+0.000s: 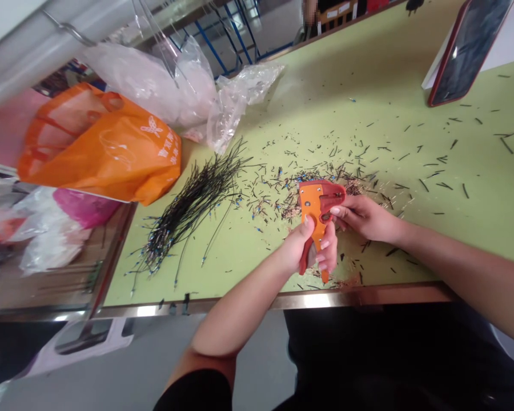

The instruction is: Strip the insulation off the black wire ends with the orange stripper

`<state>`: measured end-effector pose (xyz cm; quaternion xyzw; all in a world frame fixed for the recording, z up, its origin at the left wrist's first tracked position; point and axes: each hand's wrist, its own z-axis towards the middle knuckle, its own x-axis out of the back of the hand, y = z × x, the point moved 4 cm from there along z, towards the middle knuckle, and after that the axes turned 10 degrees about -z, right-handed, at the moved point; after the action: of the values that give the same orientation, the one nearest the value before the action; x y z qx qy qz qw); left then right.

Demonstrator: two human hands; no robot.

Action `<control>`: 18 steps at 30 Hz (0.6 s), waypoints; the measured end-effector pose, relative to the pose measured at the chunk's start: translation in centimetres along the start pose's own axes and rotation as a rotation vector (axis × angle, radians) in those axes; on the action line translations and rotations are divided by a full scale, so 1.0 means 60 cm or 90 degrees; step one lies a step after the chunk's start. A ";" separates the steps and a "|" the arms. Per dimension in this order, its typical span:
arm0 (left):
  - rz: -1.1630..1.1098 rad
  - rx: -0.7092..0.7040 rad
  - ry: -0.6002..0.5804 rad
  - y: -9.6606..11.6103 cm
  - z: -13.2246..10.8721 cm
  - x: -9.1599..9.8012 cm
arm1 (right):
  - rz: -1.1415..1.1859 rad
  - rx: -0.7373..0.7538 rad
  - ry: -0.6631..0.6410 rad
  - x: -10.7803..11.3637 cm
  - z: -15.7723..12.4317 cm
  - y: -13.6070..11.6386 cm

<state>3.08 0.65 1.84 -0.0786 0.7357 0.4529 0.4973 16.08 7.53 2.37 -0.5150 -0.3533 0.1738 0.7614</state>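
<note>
My left hand (310,246) is wrapped round the handles of an orange and red wire stripper (317,206), held upright over the green table (368,103). My right hand (362,218) is at the stripper's red jaw, its fingers pinched together there; whatever they hold is too small to see. A bundle of thin black wires with blue tips (192,208) lies to the left of my hands. Cut wire bits (282,194) are scattered around the tool.
An orange plastic bag (107,145) and clear plastic bags (188,85) sit at the table's left end. A phone in a red case (466,48) leans at the far right. The table's metal front edge (282,299) runs just below my hands.
</note>
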 end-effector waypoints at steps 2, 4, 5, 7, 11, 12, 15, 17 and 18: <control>-0.012 -0.008 0.008 0.000 0.001 0.003 | -0.007 -0.001 0.002 0.001 0.000 -0.001; -0.016 -0.009 0.012 -0.001 0.002 0.005 | -0.013 0.001 0.006 0.001 0.001 -0.002; -0.016 -0.011 0.016 -0.001 0.002 0.006 | -0.015 0.001 0.009 0.002 0.001 -0.002; -0.014 -0.015 0.023 0.000 0.002 0.009 | -0.022 -0.001 0.016 0.003 0.001 -0.001; -0.007 -0.017 0.030 0.006 0.003 0.015 | -0.065 -0.021 0.042 0.020 -0.001 -0.001; -0.009 -0.019 0.036 0.010 0.004 0.017 | -0.079 -0.027 0.055 0.028 -0.002 -0.002; -0.016 -0.031 0.053 0.020 0.005 0.027 | -0.107 -0.048 0.113 0.056 -0.005 -0.006; -0.010 -0.036 0.073 0.023 0.005 0.036 | -0.117 -0.061 0.137 0.069 -0.006 -0.009; 0.000 -0.037 0.082 0.023 0.004 0.040 | -0.124 -0.064 0.139 0.071 -0.007 -0.010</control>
<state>1.28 2.45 0.69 -0.1221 0.7526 0.4684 0.4464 19.28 9.72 4.34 -0.5317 -0.3254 0.0240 0.7816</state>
